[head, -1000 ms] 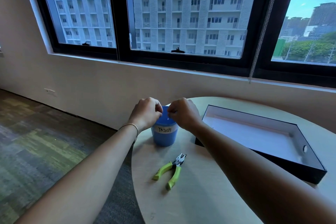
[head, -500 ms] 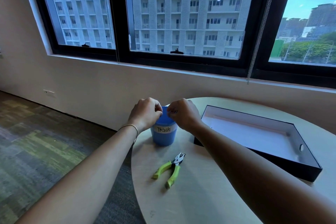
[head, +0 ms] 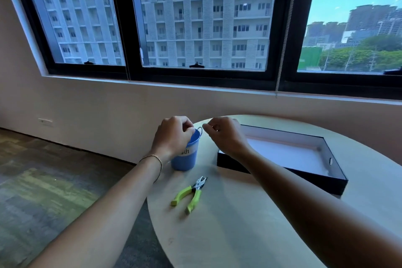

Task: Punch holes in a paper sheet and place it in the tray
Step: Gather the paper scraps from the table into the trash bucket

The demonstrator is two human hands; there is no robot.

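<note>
two hands up over the far-left edge of the round pale wood-grain table [head: 250,224]. left hand [head: 171,135] curled, fingertips pinched right at the rim of the small blue plastic bucket [head: 185,159], which has a white label with handwriting partly hidden by the wrist; thin gold bracelet [head: 155,160] on that wrist. right hand [head: 224,135] also curled with fingertips pinched, just right of the bucket, apart from it. cannot tell whether either hand grips anything, too small to see. green-handled metal hole punch pliers [head: 189,193] lie flat on the table nearer the camera, handles splayed, untouched. shallow black rectangular tray with white inside [head: 322,180] sits on the right half of the table; a white sheet looks to lie flat on its floor, but cannot separate it from the lining. room: beige wall, black-framed windows [head: 280,28] with apartment blocks outside, bead chain hanging from the blind, grey-green carpet tiles [head: 43,191] at left, wall outlet low down.
</note>
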